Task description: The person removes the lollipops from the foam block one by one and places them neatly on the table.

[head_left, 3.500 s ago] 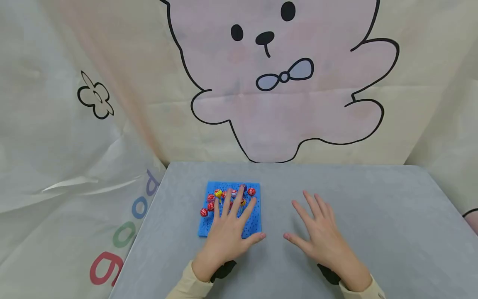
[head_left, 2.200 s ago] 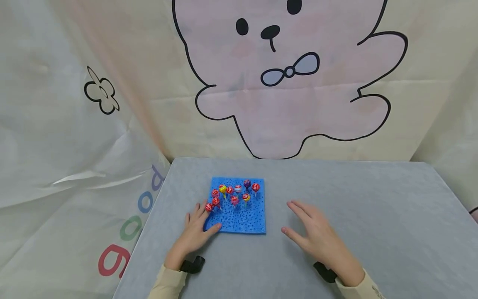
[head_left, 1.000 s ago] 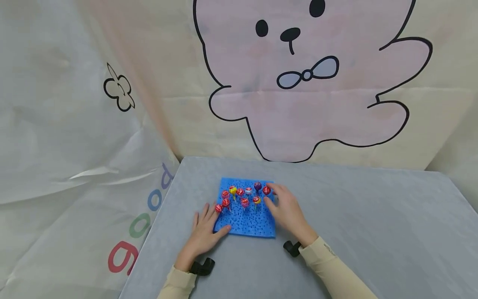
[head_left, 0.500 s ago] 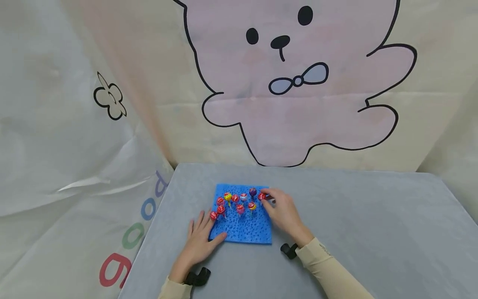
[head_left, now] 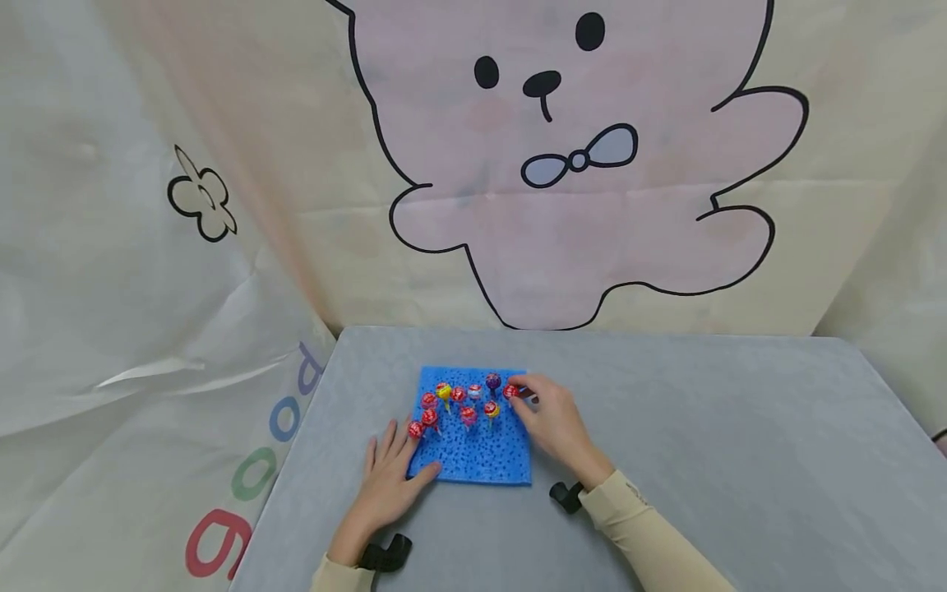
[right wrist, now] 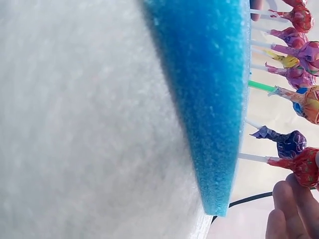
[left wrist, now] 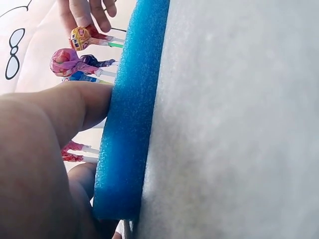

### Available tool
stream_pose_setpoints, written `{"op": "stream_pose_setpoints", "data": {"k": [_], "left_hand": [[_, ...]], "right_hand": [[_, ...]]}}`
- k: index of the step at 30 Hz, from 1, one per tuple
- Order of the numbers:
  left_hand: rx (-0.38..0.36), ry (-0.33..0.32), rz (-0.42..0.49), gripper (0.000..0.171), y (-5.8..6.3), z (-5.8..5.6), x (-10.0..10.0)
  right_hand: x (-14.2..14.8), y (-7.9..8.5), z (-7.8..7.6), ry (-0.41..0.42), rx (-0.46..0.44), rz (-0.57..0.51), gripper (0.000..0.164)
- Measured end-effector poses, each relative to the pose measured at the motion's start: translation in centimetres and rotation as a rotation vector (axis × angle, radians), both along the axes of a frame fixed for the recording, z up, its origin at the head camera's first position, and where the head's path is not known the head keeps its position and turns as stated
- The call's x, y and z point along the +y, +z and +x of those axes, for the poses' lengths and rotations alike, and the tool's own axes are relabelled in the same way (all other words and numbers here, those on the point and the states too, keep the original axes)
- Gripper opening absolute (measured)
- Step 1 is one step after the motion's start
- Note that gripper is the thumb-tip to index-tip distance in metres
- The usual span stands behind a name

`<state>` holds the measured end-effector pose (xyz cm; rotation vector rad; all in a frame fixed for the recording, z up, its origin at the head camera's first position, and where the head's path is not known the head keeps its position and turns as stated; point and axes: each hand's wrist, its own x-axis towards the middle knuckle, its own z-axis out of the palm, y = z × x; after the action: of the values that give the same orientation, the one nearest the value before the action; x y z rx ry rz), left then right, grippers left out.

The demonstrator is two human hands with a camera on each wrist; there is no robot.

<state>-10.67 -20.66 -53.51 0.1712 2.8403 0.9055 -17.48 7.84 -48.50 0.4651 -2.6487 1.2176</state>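
Observation:
A blue foam board (head_left: 481, 464) lies on the grey table with several wrapped lollipops standing in it by their sticks. My left hand (head_left: 385, 489) rests at its front left corner, fingers extended along the left side and thumb (left wrist: 94, 107) pressing on top. With thumb and fingers, my right hand (head_left: 558, 423) pinches the head of the red lollipop (head_left: 510, 392) at the far right. In the right wrist view that lollipop's white stick (right wrist: 253, 157) still meets the foam. Right beside it stands a purple lollipop (right wrist: 290, 144).
Close to the right hand's thumb is a yellow-and-red lollipop (head_left: 491, 409). Red lollipops, one of them (head_left: 416, 430) near the left fingertips, and a yellow one (head_left: 443, 391) stand toward the left. The grey table (head_left: 703, 452) extends to the right; a printed curtain (head_left: 666, 255) hangs behind.
My left hand has moved from over the board to its left side. My right hand has come in from the right and taken hold of the rightmost red lollipop.

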Motion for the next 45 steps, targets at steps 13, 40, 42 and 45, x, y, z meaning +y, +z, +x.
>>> {"op": "stream_pose_setpoints", "data": {"k": [13,40,42,45], "left_hand": [[0.004,-0.001,-0.031,0.084,-0.15,-0.10,0.00],[-0.008,0.006,-0.029,0.087,-0.36,0.17,0.02],[-0.011,0.005,-0.027,0.087,-0.23,0.21,0.07],[-0.008,0.005,-0.024,0.087,-0.11,0.16,0.12]], "right_hand": [[0.54,-0.09,-0.21,0.031,0.003,-0.004,0.029],[0.29,0.28,0.18,0.035,-0.003,-0.009,0.026],[0.23,0.37,0.21,0.032,0.007,-0.006,0.027],[0.17,0.66,0.22,0.026,0.006,-0.008,0.027]]}}
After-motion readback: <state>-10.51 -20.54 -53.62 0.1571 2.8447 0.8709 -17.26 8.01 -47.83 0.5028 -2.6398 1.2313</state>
